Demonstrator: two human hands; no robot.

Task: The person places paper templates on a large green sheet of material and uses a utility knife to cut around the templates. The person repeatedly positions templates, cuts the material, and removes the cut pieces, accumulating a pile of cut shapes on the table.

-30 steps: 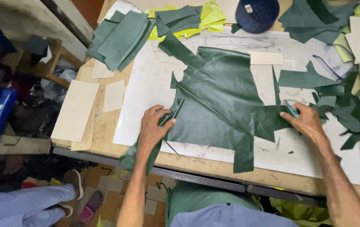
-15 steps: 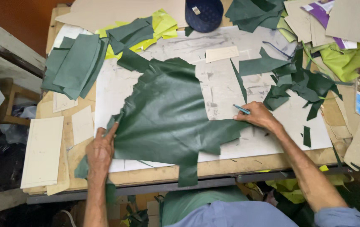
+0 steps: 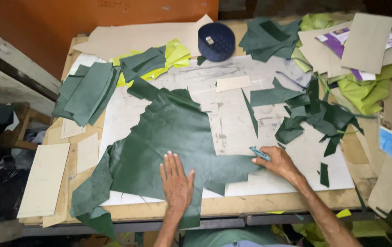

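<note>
A large irregular sheet of dark green leather [image 3: 168, 142] lies spread over a white cutting board [image 3: 232, 132] on the workbench. My left hand [image 3: 177, 182] rests flat on the sheet's near part, fingers spread, pressing it down. My right hand [image 3: 276, 162] sits at the sheet's right edge, fingers closed on a small light-blue tool [image 3: 259, 153] that looks like a pen or a knife. Part of the leather hangs over the bench's front edge.
Stacked green cut pieces [image 3: 86, 93] lie at the left, green scraps [image 3: 315, 114] at the right. A dark blue round cap [image 3: 216, 41] sits at the back. Cardboard patterns [image 3: 45, 178] lie along the left edge; yellow-green material [image 3: 365, 89] is at the right.
My left hand has moved right, from the sheet's left edge onto its near middle. The right hand with the tool has come nearer, to the sheet's right edge. The view has shifted.
</note>
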